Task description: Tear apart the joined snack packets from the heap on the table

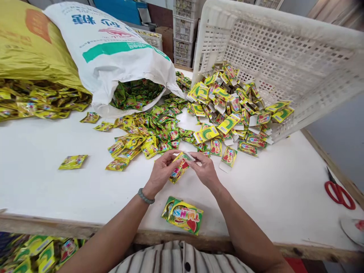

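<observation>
A small yellow and green box (179, 169) is held between both hands above the white table (113, 193). My left hand (163, 170) grips its left side, with a grey band on the wrist. At the box's upper end, by a white flap, the fingers of my right hand (204, 168) pinch it. Two flat printed packs (186, 217) lie overlapping near the front edge. Beyond my hands are piles of green packets (167, 125) and yellow packets (131, 141). One yellow packet (73, 162) lies apart at the left.
A tipped white crate (284, 57) spills small boxes (229, 123) at the right. An open white sack (113, 57) and a yellow bag (31, 49) stand at the back left. Red-handled scissors (339, 194) lie at the right edge. More boxes (42, 252) sit below the table at lower left.
</observation>
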`<state>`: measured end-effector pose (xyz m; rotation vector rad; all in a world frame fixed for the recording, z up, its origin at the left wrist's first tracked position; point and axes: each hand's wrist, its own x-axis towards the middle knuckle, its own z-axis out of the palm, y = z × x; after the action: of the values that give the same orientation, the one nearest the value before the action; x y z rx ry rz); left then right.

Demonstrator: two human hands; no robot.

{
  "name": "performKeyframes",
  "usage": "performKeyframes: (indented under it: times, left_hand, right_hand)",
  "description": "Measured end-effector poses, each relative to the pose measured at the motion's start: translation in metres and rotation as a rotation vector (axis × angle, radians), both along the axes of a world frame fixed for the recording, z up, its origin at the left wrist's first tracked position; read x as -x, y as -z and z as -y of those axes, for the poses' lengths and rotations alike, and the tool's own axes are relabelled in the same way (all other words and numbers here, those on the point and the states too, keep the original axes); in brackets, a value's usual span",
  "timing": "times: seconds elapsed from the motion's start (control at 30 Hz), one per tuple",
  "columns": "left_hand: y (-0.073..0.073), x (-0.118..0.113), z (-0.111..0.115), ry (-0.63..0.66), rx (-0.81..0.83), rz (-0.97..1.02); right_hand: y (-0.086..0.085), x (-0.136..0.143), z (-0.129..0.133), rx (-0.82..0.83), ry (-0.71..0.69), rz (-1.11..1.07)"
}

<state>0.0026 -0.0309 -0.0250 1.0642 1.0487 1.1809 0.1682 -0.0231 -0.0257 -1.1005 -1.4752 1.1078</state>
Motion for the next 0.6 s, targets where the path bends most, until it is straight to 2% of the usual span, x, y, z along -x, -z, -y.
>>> performKeyframes:
  times: [0.07, 0.13, 0.23, 0.47, 0.6]
  left_hand:
    - [0.000, 0.001, 0.000, -0.042, 0.018, 0.049]
    - [-0.002, 0.001, -0.001, -0.066, 0.046, 0.097]
    - [-0.004, 0.001, 0.000, -0.072, 0.058, 0.107]
    - [-0.005, -0.002, 0.000, -0.070, 0.121, 0.139]
    - [-0.006, -0.001, 0.000, -0.075, 0.135, 0.146]
  right_hand:
    - [-0.003, -0.001, 0.002, -0.134, 0.012, 0.092]
    - [-0.007, -0.001, 0.003, -0.141, -0.003, 0.087]
    - [-0.009, 0.003, 0.005, 0.012, -0.024, 0.009]
    - [-0.002, 0.007, 0.002, 0.320, 0.076, -0.229]
    - [-0.004, -0.003, -0.001, 0.370, 0.008, -0.246]
